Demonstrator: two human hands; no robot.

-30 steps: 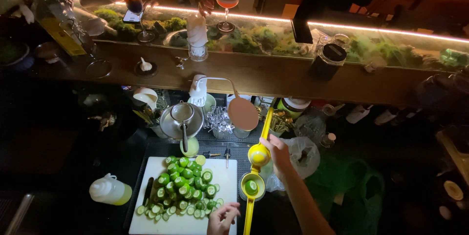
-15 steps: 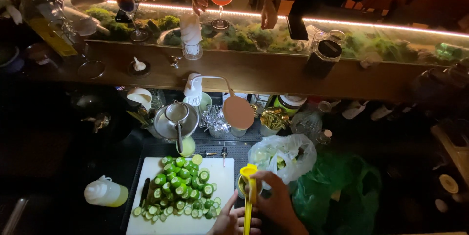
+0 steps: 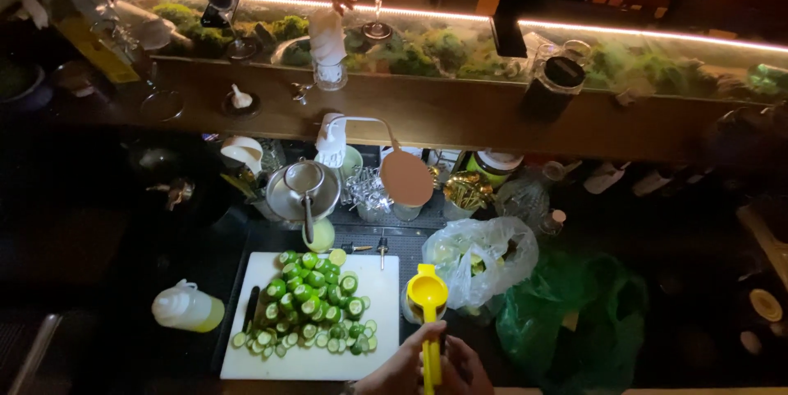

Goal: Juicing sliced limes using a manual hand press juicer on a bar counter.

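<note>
STEP: squeezing, by the look | both hands, left point(image 3: 400, 372) and right point(image 3: 466, 369), wrapped round the handles of the yellow squeezer point(image 3: 428, 313), its cup shut above a glass by the board point(image 3: 246, 362) | NEXT: likely open up, reload from the limes point(image 3: 308, 301)

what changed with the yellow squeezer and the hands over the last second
The yellow squeezer, open a second ago under the right hand, is now closed, both hands gripping its handles; the left hand came off the cutting board. The halved limes stayed put.

Dim, murky scene under one bright counter light strip point(image 3: 509, 22), dark corners.
</note>
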